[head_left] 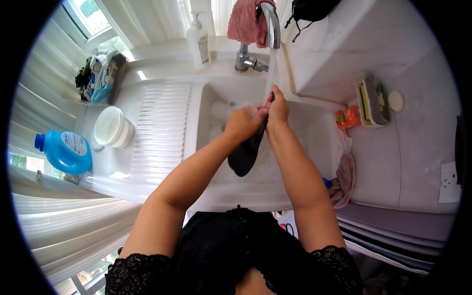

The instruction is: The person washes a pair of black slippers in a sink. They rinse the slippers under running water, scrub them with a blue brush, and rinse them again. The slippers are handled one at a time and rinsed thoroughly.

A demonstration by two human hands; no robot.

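Observation:
Over the white sink basin (211, 105) both my hands hold a wet black cloth (244, 155). My left hand (242, 123) grips its upper middle part, with suds on the fingers. My right hand (278, 108) pinches the top end of the cloth right under the stream of water falling from the chrome tap (272, 24). The rest of the black cloth hangs down into the basin below my hands.
A white soap dispenser (199, 42) and a pink towel (245, 22) are behind the sink. On the ribbed drainboard (162, 128) side stand a white bowl (114, 127) and a blue detergent bottle (64, 150). A sponge holder (372, 102), an orange container (348, 118) and a rag (344, 177) lie right.

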